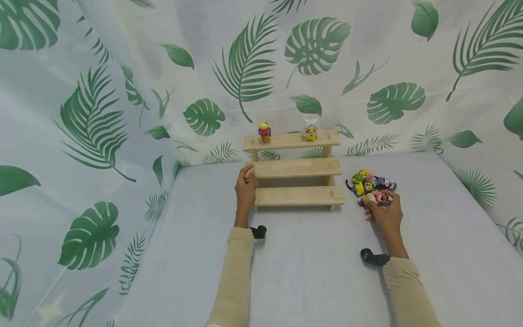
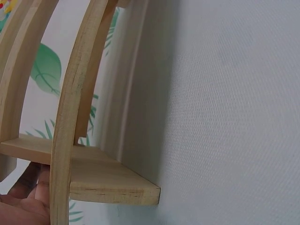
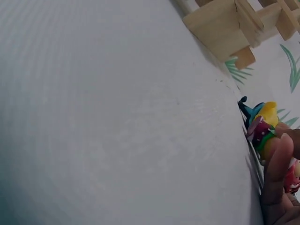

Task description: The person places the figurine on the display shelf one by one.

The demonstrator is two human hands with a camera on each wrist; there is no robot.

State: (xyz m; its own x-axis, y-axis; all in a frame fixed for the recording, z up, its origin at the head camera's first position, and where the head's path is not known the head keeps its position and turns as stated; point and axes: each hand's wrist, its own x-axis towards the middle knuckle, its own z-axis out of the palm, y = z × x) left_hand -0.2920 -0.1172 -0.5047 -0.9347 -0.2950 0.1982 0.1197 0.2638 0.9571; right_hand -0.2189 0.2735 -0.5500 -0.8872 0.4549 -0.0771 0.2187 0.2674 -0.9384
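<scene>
A three-tier wooden display stand [image 1: 297,196] stands on the white surface. My left hand [image 1: 245,186] grips its left end by the middle step; in the left wrist view the fingers [image 2: 41,185] are partly hidden behind the wood. Two small figurines stand on the top step: a red-and-blue one with a yellow-green head [image 1: 264,131] and a yellow one with a white hood [image 1: 311,131]. Right of the stand, several colourful figurines [image 1: 362,182] lie in a cluster. My right hand [image 1: 388,213] pinches a figurine at the cluster's near side, partly covered by the fingers.
White cloth with green leaf prints [image 1: 245,68] hangs behind and at both sides. Pale covering [image 1: 306,263] spreads in front of the stand. A small black device [image 1: 258,232] sits at the left wrist, another [image 1: 373,258] at the right.
</scene>
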